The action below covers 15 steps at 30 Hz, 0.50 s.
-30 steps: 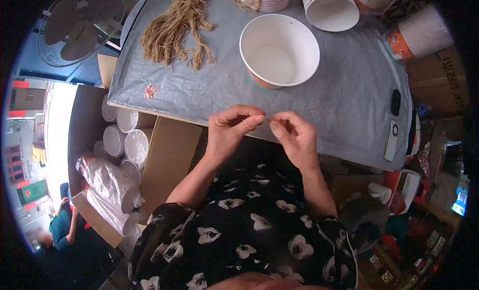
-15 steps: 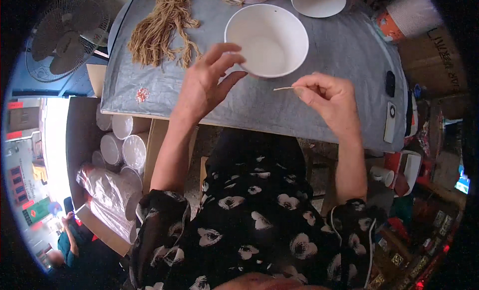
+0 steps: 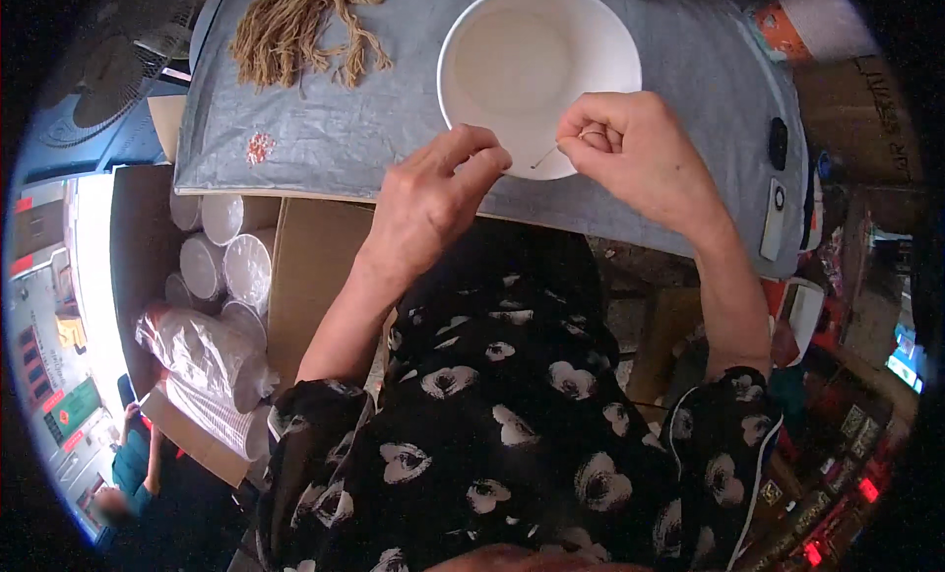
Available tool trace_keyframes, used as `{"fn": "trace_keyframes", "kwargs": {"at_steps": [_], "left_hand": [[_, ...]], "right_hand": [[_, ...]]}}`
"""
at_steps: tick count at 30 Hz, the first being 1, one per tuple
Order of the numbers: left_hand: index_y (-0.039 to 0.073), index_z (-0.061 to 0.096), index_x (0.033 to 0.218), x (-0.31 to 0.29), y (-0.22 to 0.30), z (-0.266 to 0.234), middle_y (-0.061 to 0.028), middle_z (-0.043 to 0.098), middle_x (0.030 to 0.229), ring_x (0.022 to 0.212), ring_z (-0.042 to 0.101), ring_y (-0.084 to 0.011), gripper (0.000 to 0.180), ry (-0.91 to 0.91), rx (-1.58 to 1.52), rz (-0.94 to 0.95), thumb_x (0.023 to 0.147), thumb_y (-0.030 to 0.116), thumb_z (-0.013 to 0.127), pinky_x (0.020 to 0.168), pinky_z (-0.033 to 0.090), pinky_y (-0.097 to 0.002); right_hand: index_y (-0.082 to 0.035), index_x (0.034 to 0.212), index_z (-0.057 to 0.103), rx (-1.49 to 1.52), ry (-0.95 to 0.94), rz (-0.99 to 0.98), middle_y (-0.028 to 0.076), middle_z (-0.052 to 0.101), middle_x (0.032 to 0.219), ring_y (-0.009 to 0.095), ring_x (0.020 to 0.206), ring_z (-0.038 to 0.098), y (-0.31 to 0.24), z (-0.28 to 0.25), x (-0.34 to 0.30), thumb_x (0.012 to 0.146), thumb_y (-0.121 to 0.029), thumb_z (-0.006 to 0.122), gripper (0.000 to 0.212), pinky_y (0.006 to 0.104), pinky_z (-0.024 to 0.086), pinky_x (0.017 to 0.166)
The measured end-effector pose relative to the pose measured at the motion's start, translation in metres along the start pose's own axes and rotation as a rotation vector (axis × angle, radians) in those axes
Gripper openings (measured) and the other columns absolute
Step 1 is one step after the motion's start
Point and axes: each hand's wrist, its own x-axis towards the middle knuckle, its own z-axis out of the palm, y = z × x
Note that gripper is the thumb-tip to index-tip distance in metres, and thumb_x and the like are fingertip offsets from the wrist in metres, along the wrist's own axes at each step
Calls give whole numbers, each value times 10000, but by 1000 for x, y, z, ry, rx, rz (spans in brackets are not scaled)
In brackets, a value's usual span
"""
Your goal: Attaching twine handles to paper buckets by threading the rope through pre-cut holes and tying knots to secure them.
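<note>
A white paper bucket (image 3: pixel 517 65), its mouth facing up toward me, is at the near edge of the table. My left hand (image 3: pixel 428 193) is closed at the near-left part of its rim, thumb and fingertips pinched there. Over the right part of the rim is my right hand (image 3: pixel 645 158), pinching a short, thin, pale string (image 3: pixel 543 158). The string's loose end points down and left, just in front of the bucket's inner wall. To the far left on the grey cloth lies a bundle of tan cords (image 3: pixel 295 35).
Small red and white bits (image 3: pixel 260 147) lie on the cloth-covered table (image 3: pixel 325 154). Paper buckets (image 3: pixel 202 265) fill a cardboard box (image 3: pixel 197 444) at left, below a fan (image 3: pixel 98 85). A white device (image 3: pixel 774 218) and a black object (image 3: pixel 778 144) lie at the right edge.
The bucket has come nearer to me. My left hand has gone from spread fingers to a pinch at its rim. My right hand has brought the string over the rim. The view has shifted.
</note>
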Motion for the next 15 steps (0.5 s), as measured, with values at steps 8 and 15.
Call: {"fn": "trace_keyframes", "kwargs": {"at_steps": [8,15], "left_hand": [[97,650,967,0,-4,-1,-41,643,988,846,679,-261,220,-6,1,32,764,14,664,705,567,-366],[100,648,964,1,-5,-1,-35,641,990,817,674,-267,213,2,22,44,767,21,661,698,562,-368]], "right_hand": [[17,859,656,-18,-19,16,-82,449,616,7,563,381,0,5,5,890,-17,655,46,215,314,497],[5,830,664,-54,33,-19,30,463,511,94,485,435,3,5,6,831,-53,645,61,320,398,498]]}}
